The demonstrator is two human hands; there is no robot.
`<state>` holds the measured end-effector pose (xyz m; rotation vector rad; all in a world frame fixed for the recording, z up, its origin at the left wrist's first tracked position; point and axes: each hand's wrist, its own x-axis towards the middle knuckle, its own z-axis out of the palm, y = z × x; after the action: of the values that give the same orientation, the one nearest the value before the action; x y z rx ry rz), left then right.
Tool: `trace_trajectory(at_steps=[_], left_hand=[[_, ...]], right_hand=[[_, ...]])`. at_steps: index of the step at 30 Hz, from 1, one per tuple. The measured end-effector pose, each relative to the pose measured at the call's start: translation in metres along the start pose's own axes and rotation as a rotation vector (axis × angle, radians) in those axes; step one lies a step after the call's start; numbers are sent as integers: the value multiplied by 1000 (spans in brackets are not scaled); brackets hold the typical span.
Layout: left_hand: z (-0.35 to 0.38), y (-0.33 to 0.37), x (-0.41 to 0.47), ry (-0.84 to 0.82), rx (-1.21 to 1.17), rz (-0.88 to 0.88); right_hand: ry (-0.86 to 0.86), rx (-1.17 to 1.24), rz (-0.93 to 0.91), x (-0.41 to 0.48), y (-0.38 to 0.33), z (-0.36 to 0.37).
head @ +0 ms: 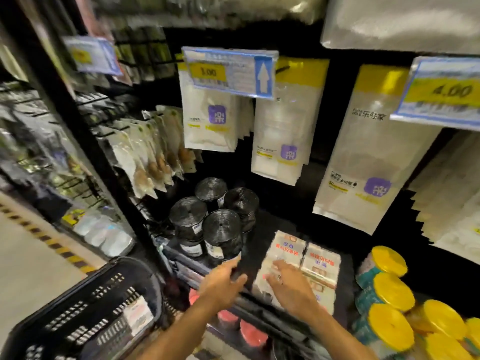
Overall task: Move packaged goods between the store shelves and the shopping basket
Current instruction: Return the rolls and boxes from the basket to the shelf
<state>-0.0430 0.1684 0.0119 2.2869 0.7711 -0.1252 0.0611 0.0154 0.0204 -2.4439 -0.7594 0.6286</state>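
Note:
Several black rolls of bags [220, 224] stand upright on the dark shelf [270, 222]. Right of them lie flat white packets with red print [301, 258]. My left hand [223, 284] reaches toward the front black roll, fingers straight, its tips at the roll's base. My right hand [291, 287] lies with spread fingers on the near white packet. A black shopping basket [85, 315] hangs at lower left with a white packet [137, 315] inside.
Yellow-topped rolls [389, 302] are stacked at the right. White hanging packets [283, 131] and price tags [228, 71] fill the pegs above. Red-lidded items [252, 331] sit on the shelf below. The aisle floor [28, 261] lies at left.

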Motion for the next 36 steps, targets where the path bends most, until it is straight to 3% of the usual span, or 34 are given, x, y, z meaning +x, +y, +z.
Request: trace_trajectory(at_steps=[4,11,17,24,36], left_hand=[[-12,-26,-51,81,38,-180],[-34,-73,-143,297,30,-374],[-46,-133,-204,372,-38,-503],[-69,-223,-234,363,-106,-599],[-109,-330,-209,224,-137,-653]], right_hand=[[-116,-98,-126,-12,-27,14],[-243,-229,-413,-37,-88,55],[-312,-316,-595,-60,-142,110],[-464,-381,-631,-68,-209,192],[-542,-425,-523,-39,-276,281]])
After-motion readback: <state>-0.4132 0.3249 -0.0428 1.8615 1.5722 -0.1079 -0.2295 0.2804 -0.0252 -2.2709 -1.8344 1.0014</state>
